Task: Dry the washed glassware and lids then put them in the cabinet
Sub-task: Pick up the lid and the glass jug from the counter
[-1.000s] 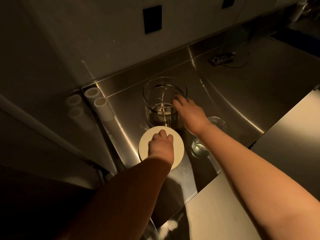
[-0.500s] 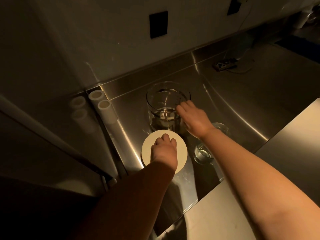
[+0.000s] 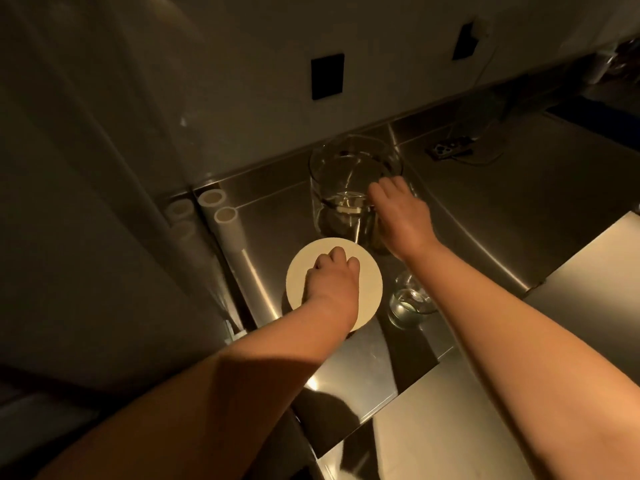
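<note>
Dim, warm light. A stainless steel counter ran along a pale wall with a low steel upstand at its back edge. Two black plates were set on the wall; a power strip with its cord lay at the counter's far right.

The large glass jar stood upright near the back edge. The right hand was at its near right side, fingers curled over the rim; whether they truly gripped it I could not tell.

The round white lid lay flat just in front of the jar. The left hand rested on top, fingers bent under, knuckles up; any hold on the lid was hidden.

A small glass sat beside the lid, under the right forearm. Two white tubes stood at the counter's left end against a grey panel. A paler surface overlapped the counter's right front.
</note>
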Demonstrator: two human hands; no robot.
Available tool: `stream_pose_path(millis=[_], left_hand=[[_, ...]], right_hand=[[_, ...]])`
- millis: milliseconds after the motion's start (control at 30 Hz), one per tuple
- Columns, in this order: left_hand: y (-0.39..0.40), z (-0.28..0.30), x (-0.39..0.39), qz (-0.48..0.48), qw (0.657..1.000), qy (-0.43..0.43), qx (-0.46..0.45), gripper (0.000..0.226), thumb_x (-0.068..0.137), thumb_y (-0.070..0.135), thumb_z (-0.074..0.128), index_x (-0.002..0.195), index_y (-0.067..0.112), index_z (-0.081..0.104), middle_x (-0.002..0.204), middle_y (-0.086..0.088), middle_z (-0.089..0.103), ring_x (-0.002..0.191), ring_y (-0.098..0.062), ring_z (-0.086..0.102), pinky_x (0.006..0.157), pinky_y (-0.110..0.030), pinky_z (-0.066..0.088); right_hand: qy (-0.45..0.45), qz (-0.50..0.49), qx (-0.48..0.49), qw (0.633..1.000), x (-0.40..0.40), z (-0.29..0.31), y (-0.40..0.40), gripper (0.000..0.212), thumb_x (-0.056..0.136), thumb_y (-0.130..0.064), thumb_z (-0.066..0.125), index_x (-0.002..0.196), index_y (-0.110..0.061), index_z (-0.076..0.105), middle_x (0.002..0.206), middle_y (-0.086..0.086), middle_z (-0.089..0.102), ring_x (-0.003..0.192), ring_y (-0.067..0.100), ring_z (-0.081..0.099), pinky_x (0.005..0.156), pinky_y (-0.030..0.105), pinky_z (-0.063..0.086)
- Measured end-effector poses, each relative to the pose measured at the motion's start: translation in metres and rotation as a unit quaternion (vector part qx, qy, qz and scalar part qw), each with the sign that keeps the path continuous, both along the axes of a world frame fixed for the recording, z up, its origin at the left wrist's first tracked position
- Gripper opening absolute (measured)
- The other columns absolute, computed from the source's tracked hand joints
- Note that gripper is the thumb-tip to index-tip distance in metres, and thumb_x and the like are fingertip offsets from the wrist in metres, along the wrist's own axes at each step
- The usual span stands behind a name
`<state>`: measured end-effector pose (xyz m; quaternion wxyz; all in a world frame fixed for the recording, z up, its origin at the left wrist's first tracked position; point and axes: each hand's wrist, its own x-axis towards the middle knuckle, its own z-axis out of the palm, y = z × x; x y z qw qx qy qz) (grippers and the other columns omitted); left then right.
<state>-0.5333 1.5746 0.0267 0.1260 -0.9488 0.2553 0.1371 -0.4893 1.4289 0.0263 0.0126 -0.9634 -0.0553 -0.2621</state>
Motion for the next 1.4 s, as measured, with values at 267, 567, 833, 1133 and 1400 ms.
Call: stream_pose_path(millis=[267, 567, 833, 1133, 1400], left_hand=[[0.029, 0.064, -0.043, -0.097, 0.992, -0.065, -0.052, 0.082, 0.074, 0.015, 0.076, 0.139, 0.013, 0.025, 0.137, -0.014, 0.027, 0.123, -0.033, 0.036, 0.087, -0.038, 0.047], [0.063, 0.123, -0.138, -0.219, 0.967, -0.101, -0.084, 0.08, 0.077, 0.013, 0.073, 0.141, 0.017, 0.025, 0.141, -0.011, 0.026, 0.125, -0.032, 0.035, 0.093, -0.045, 0.049], [0.113, 0.15, -0.219, -0.297, 0.935, -0.129, -0.146, 0.06, 0.087, 0.02, 0.063, 0.138, 0.022, 0.032, 0.14, -0.007, 0.03, 0.121, -0.025, 0.04, 0.09, -0.036, 0.047], [0.173, 0.166, -0.276, -0.232, 0.962, -0.1, -0.106, 0.067, 0.083, 0.028, 0.068, 0.137, 0.025, 0.029, 0.139, -0.003, 0.028, 0.122, -0.022, 0.039, 0.09, -0.035, 0.045], [0.216, 0.17, -0.322, -0.136, 0.981, -0.104, -0.093, 0.064, 0.083, 0.026, 0.068, 0.136, 0.026, 0.031, 0.139, -0.004, 0.028, 0.12, -0.023, 0.041, 0.089, -0.038, 0.05]], right_hand=[[-0.027, -0.026, -0.064, 0.997, -0.069, 0.068, 0.001, 0.04, 0.067, 0.008, 0.068, 0.102, -0.005, 0.054, 0.1, 0.013, 0.058, 0.096, 0.033, 0.051, 0.044, 0.026, 0.031], [-0.054, -0.103, -0.04, 0.992, -0.215, 0.145, 0.034, 0.027, 0.079, 0.001, 0.059, 0.098, -0.015, 0.049, 0.1, 0.002, 0.05, 0.095, 0.02, 0.042, 0.046, 0.023, 0.015], [-0.089, -0.094, -0.044, 0.991, -0.323, 0.175, 0.07, 0.026, 0.075, 0.005, 0.06, 0.09, -0.014, 0.051, 0.092, 0.001, 0.054, 0.088, 0.018, 0.043, 0.048, 0.019, 0.022], [-0.102, -0.004, -0.014, 0.995, -0.351, 0.18, 0.114, 0.019, 0.077, -0.003, 0.059, 0.09, -0.016, 0.052, 0.09, -0.002, 0.054, 0.085, 0.005, 0.034, 0.047, 0.015, 0.024], [-0.12, 0.072, 0.014, 0.99, -0.363, 0.178, 0.153, 0.014, 0.082, -0.003, 0.053, 0.089, -0.015, 0.053, 0.087, -0.005, 0.05, 0.085, 0.003, 0.033, 0.045, 0.017, 0.023]])
